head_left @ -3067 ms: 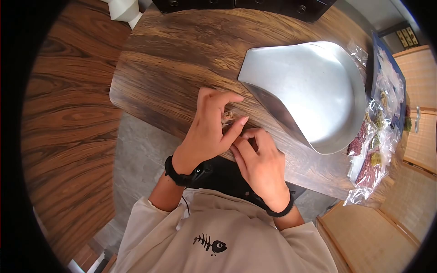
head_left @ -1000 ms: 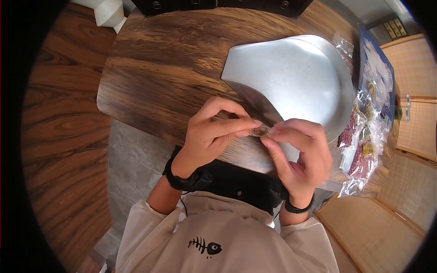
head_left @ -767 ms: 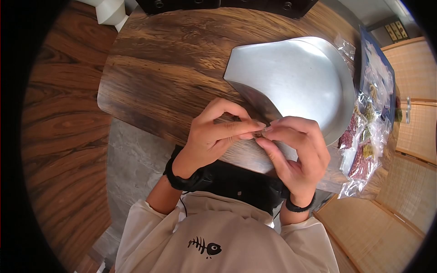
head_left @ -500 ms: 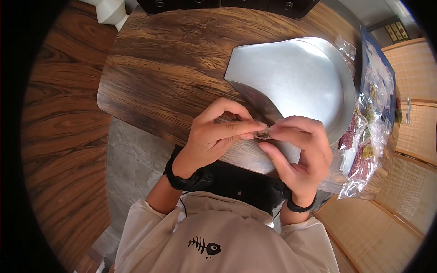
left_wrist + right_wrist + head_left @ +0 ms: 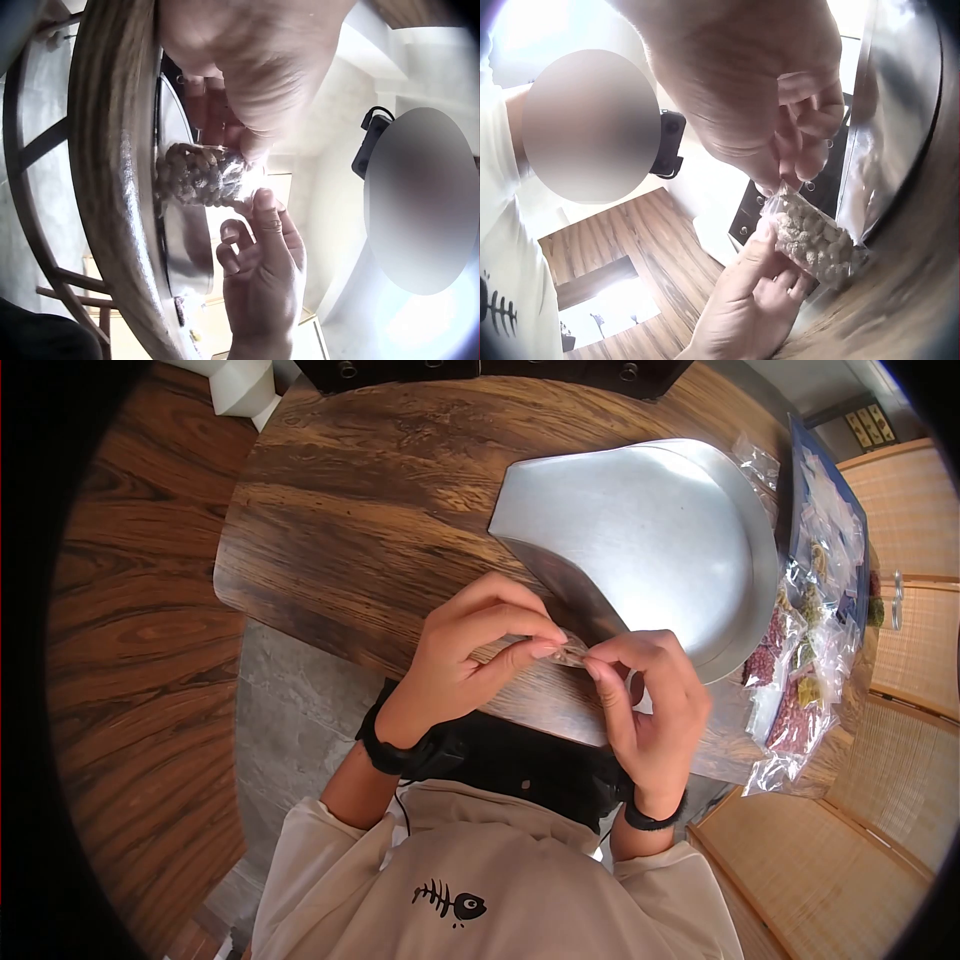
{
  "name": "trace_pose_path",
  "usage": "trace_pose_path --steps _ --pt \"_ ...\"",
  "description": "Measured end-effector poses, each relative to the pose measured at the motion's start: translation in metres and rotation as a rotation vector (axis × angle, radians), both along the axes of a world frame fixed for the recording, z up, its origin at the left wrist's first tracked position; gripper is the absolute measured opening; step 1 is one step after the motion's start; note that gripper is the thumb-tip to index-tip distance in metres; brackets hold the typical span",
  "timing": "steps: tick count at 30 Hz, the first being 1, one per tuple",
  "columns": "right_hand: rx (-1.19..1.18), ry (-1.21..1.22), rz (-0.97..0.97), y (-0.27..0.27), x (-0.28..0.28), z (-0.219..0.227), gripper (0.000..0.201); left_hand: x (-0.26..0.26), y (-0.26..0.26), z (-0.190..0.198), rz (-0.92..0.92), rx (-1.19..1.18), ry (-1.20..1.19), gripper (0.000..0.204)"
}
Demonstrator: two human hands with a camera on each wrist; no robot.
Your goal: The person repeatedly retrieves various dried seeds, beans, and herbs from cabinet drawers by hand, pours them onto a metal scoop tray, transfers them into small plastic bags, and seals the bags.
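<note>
Both hands hold a small clear plastic bag [image 5: 572, 651] above the front edge of the table. Greyish-brown, lumpy dried pieces fill the bag [image 5: 814, 240], which hangs with its gathered top upward in the right wrist view. My left hand [image 5: 460, 660] pinches the bag's top on the left between thumb and fingers. On the other side, the thumb and forefinger of my right hand [image 5: 655, 705] pinch the top too. The left wrist view shows the bag [image 5: 199, 176] between the hands, its top washed out by glare.
A scoop-shaped metal pan [image 5: 650, 540] lies just beyond the hands on the wooden table [image 5: 350, 510]. To its right are several clear bags [image 5: 800, 710] of reddish and green dried pieces, beside a blue-edged tray [image 5: 798, 440]. Dark drawers [image 5: 480, 368] stand at the back.
From low at the table edge, both hands have come up and right with the bag. Half a second ago the right thumb stood apart from its fingers; now it pinches the bag's top with them.
</note>
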State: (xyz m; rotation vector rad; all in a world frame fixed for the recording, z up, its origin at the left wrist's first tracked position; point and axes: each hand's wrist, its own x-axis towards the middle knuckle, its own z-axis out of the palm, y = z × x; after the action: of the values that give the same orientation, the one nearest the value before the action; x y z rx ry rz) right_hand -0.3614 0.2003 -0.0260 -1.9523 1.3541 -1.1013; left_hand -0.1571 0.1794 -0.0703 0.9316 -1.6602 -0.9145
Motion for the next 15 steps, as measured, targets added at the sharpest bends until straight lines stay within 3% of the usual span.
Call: trace_pose_path --steps 15 --pt "0.069 -0.035 0.029 0.0043 0.0039 0.0000 0.016 0.0008 -0.0017 0.0026 -0.082 0.024 0.048 0.009"
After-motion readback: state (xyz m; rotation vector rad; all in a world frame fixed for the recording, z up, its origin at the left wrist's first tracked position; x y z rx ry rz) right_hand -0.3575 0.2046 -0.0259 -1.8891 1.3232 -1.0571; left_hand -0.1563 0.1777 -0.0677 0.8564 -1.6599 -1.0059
